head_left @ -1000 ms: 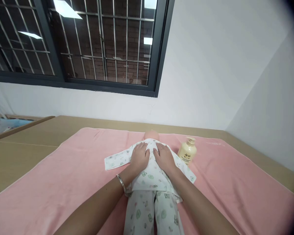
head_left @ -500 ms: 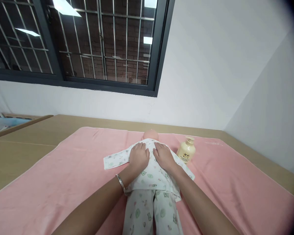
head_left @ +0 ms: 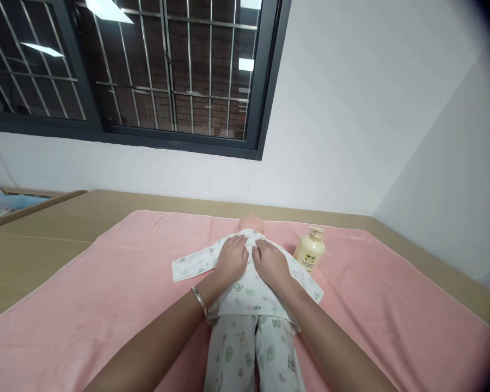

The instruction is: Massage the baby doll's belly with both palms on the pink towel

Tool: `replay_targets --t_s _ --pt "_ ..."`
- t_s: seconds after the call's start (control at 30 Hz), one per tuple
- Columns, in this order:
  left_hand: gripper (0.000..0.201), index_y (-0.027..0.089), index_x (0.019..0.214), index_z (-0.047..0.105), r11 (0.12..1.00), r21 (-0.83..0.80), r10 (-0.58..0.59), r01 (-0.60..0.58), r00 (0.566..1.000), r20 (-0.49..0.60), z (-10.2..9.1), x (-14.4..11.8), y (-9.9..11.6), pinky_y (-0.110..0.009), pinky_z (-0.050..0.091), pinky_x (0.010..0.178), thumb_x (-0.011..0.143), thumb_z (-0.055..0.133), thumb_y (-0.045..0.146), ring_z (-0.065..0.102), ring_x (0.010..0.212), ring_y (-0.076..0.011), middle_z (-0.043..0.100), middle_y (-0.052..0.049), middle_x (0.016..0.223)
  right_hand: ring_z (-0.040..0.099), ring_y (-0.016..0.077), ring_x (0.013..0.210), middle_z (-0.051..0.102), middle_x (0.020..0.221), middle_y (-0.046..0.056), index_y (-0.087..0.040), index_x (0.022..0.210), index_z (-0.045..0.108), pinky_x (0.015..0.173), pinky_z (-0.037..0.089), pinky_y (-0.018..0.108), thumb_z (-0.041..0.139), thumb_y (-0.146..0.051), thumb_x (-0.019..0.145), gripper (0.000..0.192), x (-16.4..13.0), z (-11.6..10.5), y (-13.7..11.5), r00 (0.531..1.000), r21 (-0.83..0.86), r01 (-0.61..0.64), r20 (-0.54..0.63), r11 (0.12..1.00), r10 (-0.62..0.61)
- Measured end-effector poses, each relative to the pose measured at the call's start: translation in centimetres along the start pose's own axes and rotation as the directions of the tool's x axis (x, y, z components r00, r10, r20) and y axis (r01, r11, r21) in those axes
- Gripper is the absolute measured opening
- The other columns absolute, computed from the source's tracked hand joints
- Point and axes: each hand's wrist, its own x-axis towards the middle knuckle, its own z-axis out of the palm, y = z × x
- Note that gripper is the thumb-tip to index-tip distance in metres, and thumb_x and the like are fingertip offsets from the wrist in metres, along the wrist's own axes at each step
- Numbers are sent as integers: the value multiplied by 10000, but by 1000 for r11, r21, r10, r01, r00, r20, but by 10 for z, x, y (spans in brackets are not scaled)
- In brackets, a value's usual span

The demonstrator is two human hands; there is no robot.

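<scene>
A baby doll lies on its back or front, I cannot tell which, with its bald head (head_left: 251, 223) pointing away from me. It wears a white patterned top (head_left: 249, 296) and matching trousers (head_left: 231, 351). My left hand (head_left: 232, 259) rests flat on the left side of the top's upper part, fingers stretched towards the neck. Beside it, a small gap away, my right hand (head_left: 271, 265) lies on the right side in the same way. A silver bangle (head_left: 199, 300) circles my left wrist. Both sleeves spread outward; my right arm partly covers the right one.
Under the doll spreads a pink sheet (head_left: 126, 294) on a wooden surface (head_left: 65, 218). A cream pump bottle (head_left: 311, 250) stands right of the doll, close to the sleeve. Behind are a white wall (head_left: 330, 136) and a barred window (head_left: 208, 71).
My hands have slid slightly inward over the top, so the fingertips of both are nearer each other by the collar. The doll and bottle stay in place.
</scene>
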Motion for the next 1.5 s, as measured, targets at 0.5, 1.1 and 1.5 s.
replay_targets --t_s 0.5,1.1,1.5 --pt "278 185 935 660 994 99 -35 45 995 -93 -1 -7 8 -403 474 906 931 381 176 606 963 -239 695 -86 987 496 244 1205 583 1297 127 -96 1303 526 1060 299 335 310 -309 995 432 7 5 17 995 26 90 42 996 -91" --pt "404 126 1265 573 994 -3 -107 107 994 -15 7 -2 -1 -444 338 1135 932 379 247 496 1285 -261 585 -118 1348 365 253 1369 477 1431 137 -84 1380 467 1147 225 394 344 -386 988 510 6 11 17 996 57 35 76 998 -39" --pt "400 119 1261 580 991 -47 -126 125 992 -21 6 -2 -1 -434 343 1140 933 391 249 496 1286 -254 585 -118 1349 347 248 1384 446 1454 149 -73 1395 451 1169 193 410 327 -392 995 527 4 16 20 998 76 38 42 996 -42"
